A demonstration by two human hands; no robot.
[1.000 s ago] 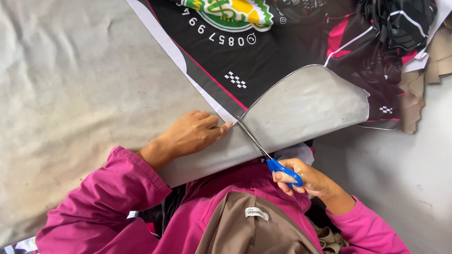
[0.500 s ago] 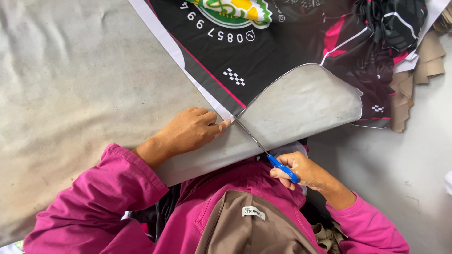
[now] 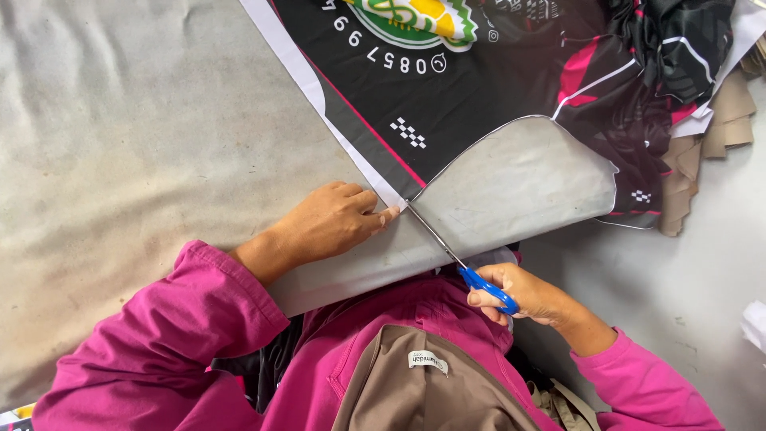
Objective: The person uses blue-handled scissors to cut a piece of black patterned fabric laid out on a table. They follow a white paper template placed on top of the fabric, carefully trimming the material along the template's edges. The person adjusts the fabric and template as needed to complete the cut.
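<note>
A grey felt-covered worktop (image 3: 120,152) is seen at the left, with a black and pink printed fabric (image 3: 479,88) spread across the upper middle and brown paper pieces (image 3: 718,120) heaped at the right edge. A grey template (image 3: 519,183) is laid over the fabric, its long axis running from lower left to upper right. The left hand (image 3: 331,219) is pressed on the fabric and template edge, fingers curled, tips touching the white border. The scissors (image 3: 455,255) are pointed up and left along the template's edge, blades nearly closed on the fabric. The blue handle (image 3: 491,289) is gripped by the closed right hand (image 3: 527,294), near the pink jacket (image 3: 399,335).
</note>
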